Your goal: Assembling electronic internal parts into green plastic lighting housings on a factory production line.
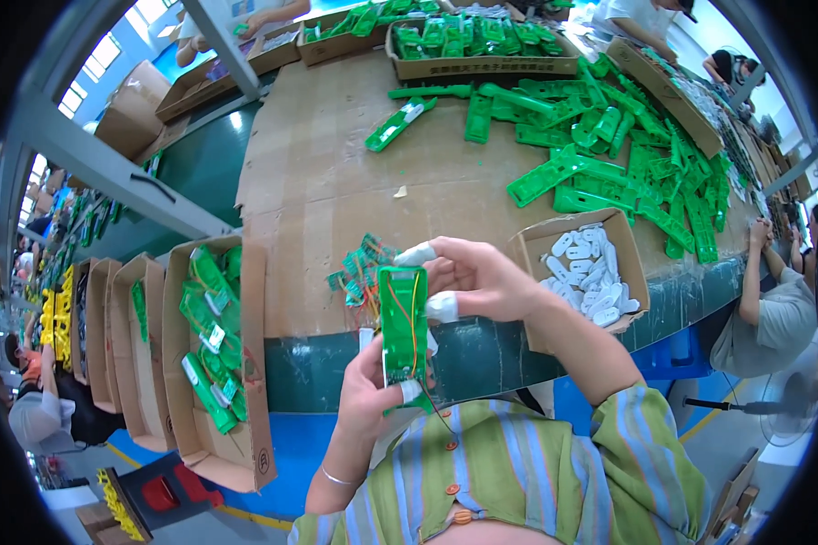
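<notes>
A long green plastic housing [394, 318] with thin red and yellow wires inside stands upright in front of my chest. My left hand [368, 400] is closed round its lower end, the thumb across the front. At the upper end, my right hand [482, 283] grips the housing's edge, with the index finger at the top and the thumb at the right side. White covers wrap several fingertips. A dark wire hangs from the lower end. Just behind the housing lies a bunch of small green circuit boards [364, 263] with coloured wires, partly hidden by it.
Right of my hands stands a cardboard box [533, 243] of white oval parts [591, 272]. A heap of green housings [609, 145] covers the table's right side. On the left, a tall carton [256, 391] holds more housings. A boxful of green parts [482, 68] stands at the back; people work around.
</notes>
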Demonstrator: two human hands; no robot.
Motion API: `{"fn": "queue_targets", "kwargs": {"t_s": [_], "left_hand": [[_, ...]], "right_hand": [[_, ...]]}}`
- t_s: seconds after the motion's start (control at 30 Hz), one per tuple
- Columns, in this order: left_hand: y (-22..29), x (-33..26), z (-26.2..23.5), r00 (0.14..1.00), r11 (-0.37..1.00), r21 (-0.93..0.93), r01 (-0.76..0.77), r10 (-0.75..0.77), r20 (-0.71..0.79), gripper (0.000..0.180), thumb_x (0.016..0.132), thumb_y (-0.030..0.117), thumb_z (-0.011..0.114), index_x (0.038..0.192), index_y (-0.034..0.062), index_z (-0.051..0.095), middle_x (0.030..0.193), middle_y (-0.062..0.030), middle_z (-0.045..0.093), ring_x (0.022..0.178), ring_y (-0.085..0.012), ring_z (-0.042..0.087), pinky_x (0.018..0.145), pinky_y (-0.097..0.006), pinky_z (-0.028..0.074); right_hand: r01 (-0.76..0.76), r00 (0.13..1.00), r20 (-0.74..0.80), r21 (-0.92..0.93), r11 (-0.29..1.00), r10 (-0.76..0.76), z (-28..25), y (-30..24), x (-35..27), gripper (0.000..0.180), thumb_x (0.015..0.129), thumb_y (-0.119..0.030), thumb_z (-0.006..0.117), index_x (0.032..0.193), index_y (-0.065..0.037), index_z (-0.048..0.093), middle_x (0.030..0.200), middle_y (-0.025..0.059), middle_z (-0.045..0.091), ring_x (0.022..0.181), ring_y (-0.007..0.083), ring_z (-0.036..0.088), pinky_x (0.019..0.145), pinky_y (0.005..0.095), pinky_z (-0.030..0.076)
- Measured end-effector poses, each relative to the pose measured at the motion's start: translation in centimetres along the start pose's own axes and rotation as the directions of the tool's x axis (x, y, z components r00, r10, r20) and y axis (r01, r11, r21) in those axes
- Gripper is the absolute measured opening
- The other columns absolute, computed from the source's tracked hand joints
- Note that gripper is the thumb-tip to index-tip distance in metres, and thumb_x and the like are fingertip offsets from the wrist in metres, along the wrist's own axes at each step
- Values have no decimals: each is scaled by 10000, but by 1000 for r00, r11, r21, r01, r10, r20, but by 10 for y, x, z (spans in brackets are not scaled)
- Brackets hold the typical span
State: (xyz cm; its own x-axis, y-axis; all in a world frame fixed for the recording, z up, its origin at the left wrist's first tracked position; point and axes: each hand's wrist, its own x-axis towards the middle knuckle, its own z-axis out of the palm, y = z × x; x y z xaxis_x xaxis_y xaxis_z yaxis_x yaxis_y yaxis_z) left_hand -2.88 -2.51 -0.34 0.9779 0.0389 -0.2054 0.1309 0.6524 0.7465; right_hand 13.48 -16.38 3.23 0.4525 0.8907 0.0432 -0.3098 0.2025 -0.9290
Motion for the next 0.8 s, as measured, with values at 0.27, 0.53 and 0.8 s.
{"fn": "queue_targets", "kwargs": {"t_s": [0.27, 0.53, 0.8], "left_hand": [[2, 0, 5, 996, 991, 135, -17, 29, -88, 567, 607, -98, 542, 1165, -49, 458, 885, -92, 585, 768, -180, 599, 688, -306, 501], [13, -10, -11, 970, 962, 173, -211, 227, -81, 599, 599, -42, 572, 1186, -30, 455, 958, -82, 549, 782, -189, 601, 628, -330, 535], [97, -43, -156, 267, 259, 909, 327, 897, -352, 545, 790, 30, 521, 1293, -29, 320, 1125, -149, 512, 1022, -277, 500, 891, -381, 391]], "right_hand": [[143, 987, -49, -130, 981, -151, 1, 26, 2, 364, 820, 34, 564, 1159, -1, 435, 1043, 104, 586, 967, 128, 571, 803, 256, 482], [139, 987, 146, -604, 785, -63, -15, -13, 10, 439, 696, 71, 624, 1098, -73, 521, 1002, 69, 607, 922, 158, 589, 767, 299, 487], [-432, 897, -412, -739, -517, -159, -194, -32, -16, 451, 684, -52, 634, 1115, -158, 553, 1091, 87, 567, 1103, 230, 488, 927, 461, 352]]}}
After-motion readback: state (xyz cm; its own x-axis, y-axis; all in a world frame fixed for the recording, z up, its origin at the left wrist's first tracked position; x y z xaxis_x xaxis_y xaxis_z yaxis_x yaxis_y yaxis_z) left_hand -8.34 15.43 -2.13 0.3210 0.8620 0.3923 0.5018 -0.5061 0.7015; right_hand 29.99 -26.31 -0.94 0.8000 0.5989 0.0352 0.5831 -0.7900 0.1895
